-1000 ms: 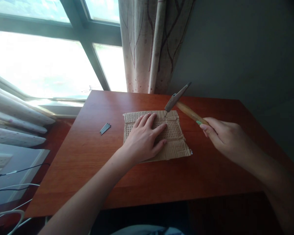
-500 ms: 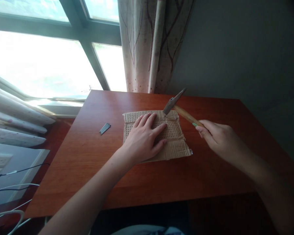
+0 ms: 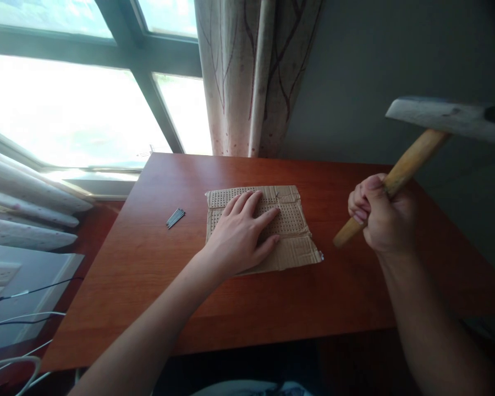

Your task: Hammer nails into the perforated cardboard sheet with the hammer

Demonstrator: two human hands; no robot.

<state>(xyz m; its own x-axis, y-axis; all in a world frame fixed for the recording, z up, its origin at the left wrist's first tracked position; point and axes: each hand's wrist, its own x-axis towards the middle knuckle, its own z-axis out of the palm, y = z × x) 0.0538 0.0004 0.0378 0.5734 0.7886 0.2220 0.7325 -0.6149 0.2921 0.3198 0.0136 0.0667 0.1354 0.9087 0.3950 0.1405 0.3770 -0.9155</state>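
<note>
My left hand [image 3: 243,234] lies flat with fingers spread on a piece of cardboard [image 3: 299,250] full of rows of small holes. Part of the cardboard is hidden under that hand. A small nail [image 3: 277,194] shows near the far edge of the cardboard, beyond my index finger. Raised at the right, my right hand [image 3: 385,212] is wrapped round the wooden handle of a hammer [image 3: 414,154]. The hammer's metal head is up, and its right end runs to the picture's edge. Left of the cardboard, several nails [image 3: 175,218] lie in a neat bundle.
Everything rests on a reddish-brown wooden table [image 3: 148,286]. Behind it are a window [image 3: 66,110] and a patterned curtain [image 3: 239,82]. White and black cables [image 3: 25,316] and a wall socket [image 3: 0,273] are at the lower left, beyond the table's edge.
My right hand has lifted the hammer from the nail at the far edge of the cardboard, up and to the right. My left hand has stayed in place on the cardboard.
</note>
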